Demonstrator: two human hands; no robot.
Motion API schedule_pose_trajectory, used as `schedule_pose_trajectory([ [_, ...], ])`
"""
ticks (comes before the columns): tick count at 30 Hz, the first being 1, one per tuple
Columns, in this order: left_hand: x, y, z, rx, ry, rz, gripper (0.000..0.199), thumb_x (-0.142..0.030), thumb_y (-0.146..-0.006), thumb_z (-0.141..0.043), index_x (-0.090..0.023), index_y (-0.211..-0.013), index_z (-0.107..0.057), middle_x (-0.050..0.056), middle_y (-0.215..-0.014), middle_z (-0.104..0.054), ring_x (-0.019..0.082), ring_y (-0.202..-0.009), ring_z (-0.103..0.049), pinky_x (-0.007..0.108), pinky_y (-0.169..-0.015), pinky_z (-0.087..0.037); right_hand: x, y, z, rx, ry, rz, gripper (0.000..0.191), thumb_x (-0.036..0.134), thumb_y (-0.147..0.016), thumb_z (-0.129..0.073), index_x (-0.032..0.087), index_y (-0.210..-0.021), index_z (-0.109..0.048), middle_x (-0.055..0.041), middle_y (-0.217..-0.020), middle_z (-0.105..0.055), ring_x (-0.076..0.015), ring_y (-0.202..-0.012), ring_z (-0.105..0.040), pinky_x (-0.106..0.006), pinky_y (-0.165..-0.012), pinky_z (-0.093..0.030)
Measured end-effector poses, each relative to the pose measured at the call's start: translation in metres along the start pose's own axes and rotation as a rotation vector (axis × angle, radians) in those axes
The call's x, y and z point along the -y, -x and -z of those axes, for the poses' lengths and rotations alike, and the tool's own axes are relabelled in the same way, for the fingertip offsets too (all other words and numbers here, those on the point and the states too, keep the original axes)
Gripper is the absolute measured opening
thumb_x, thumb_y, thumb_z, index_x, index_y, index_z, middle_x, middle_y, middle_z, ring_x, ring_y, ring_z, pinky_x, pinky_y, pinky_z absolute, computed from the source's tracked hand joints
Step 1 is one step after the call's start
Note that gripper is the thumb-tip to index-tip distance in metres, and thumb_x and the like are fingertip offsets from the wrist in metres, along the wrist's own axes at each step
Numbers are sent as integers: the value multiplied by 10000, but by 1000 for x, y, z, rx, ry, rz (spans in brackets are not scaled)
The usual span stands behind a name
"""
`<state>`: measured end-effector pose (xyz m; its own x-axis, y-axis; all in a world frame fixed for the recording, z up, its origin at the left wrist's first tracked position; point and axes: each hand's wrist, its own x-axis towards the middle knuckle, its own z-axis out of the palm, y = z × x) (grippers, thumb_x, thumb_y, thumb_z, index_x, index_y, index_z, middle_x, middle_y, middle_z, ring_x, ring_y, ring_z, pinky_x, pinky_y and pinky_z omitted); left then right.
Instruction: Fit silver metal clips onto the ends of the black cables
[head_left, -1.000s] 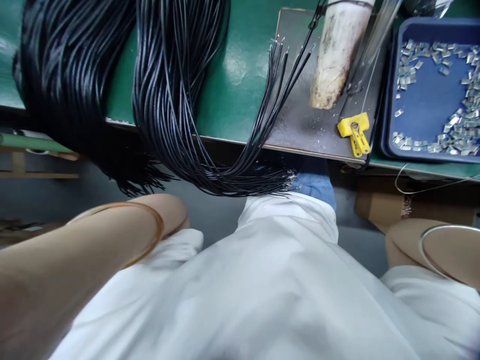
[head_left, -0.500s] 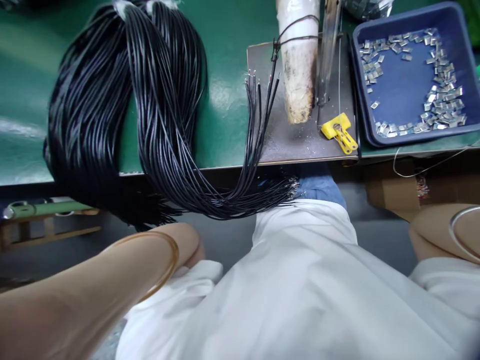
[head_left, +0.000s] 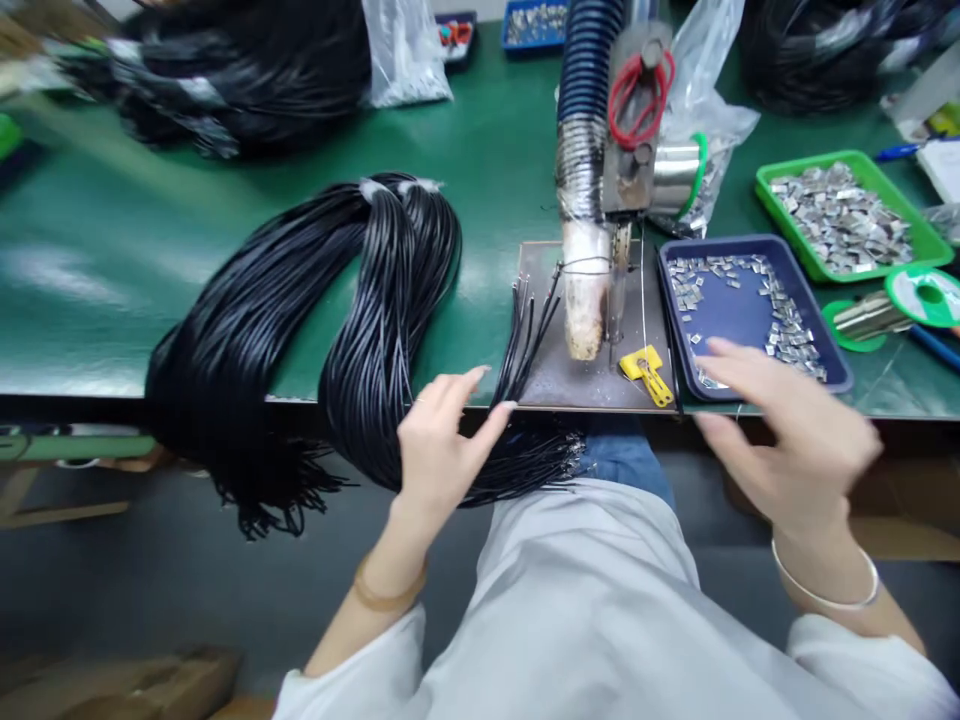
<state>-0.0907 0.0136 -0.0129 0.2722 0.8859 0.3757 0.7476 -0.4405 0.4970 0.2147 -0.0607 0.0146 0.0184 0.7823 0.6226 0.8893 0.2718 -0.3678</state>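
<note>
Black wires [head_left: 373, 310] now lie near the left hand [head_left: 439, 440], newly in view.

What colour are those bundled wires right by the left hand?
The bundled wires are black, seen best in the head view.

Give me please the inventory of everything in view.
table: one, green, middle
wire bundles: two groups, black, over front edge
wire piles: two, black, back corners
wire ends: several, black, over board
board: one, grey, front middle
hose: one, dark blue, above board
clip: one, yellow, on board
trays: two, blue and green, right
metal pieces: many, silver, inside trays
small trays: two, blue and dark, back
spools: two, silver and green, around trays
bags: at least two, clear, back
cardboard: uncounted, brown, below table
shirt: one, white, bottom
left grip: one, bare, beside wires
right grip: one, bare, near trays
</note>
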Motion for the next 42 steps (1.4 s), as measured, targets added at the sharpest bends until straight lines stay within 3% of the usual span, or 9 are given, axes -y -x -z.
schedule_pose_trajectory([
  [3,12,18,-30,19,-220,-44,617,-417,-888,-692,-109,-1405,-556,127,-1009,-683,257,-919,-625,397,-887,-523,-11,3,-22,130,-46,176,379,249,-866,-739,214,-1230,-640,-58,-1153,-755,-222,-1117,-716,-450,-1086,-550],
  [7,17,38,-45,-68,-162,-45,417,-238,-949,-574,-135,-1352,-606,110,-997,-675,228,-946,-640,373,-927,-521,-14,8,-35,177,-121,179,132,158,-892,-662,217,-1009,-677,-6,-975,-776,-192,-1070,-732,-486,-1129,-511],
  [16,21,45,-41,-319,278,256,317,-306,-921,-650,-159,-1198,-696,49,-980,-622,112,-718,-594,242,-639,-517,11,-3,14,202,-309,190,119,152,-902,-648,251,-967,-643,56,-776,-699,-90,-696,-657,-220,-729,-559],
  [22,18,30,-42,-138,412,314,229,-296,-885,-685,-147,-1051,-732,41,-938,-621,126,-782,-598,227,-634,-489,-43,-11,11,316,72,-95,74,171,-927,-594,207,-885,-643,8,-927,-712,-127,-810,-672,-255,-728,-480],
  [25,15,22,-39,-382,491,373,161,-257,-828,-717,-147,-945,-707,45,-974,-662,153,-887,-639,273,-776,-534,-76,-18,7,437,63,-178,87,139,-848,-663,203,-799,-632,39,-815,-677,-108,-739,-622,-246,-683,-420],
  [28,8,10,-29,-541,736,436,120,-205,-782,-714,-155,-881,-668,-34,-677,-594,110,-641,-569,255,-658,-512,-96,-32,4,601,-73,-165,111,131,-807,-695,205,-743,-643,66,-749,-661,-83,-685,-582,-224,-655,-386],
  [32,-5,-9,-15,-150,1106,379,170,-266,-810,-718,-160,-943,-713,-58,-498,-479,90,-452,-430,198,-443,-360,-102,-52,0,811,-218,-87,125,136,-794,-702,196,-707,-635,66,-739,-648,-73,-662,-547,-217,-648,-371],
  [38,-37,-27,-26,651,1245,-123,223,-311,-898,-674,-148,-959,-814,45,-554,-603,88,-445,-489,205,-438,-335,-106,-58,-3,815,-170,-189,137,174,-794,-686,192,-686,-604,51,-650,-630,-91,-610,-539,-235,-617,-343],
  [42,-58,-18,-51,880,1356,78,233,-333,-860,-732,-165,-1003,-807,66,-621,-660,77,-443,-482,183,-408,-316,-111,-51,-3,678,-90,-247,104,191,-805,-661,200,-723,-596,31,-692,-655,-114,-643,-567,-248,-640,-345],
])
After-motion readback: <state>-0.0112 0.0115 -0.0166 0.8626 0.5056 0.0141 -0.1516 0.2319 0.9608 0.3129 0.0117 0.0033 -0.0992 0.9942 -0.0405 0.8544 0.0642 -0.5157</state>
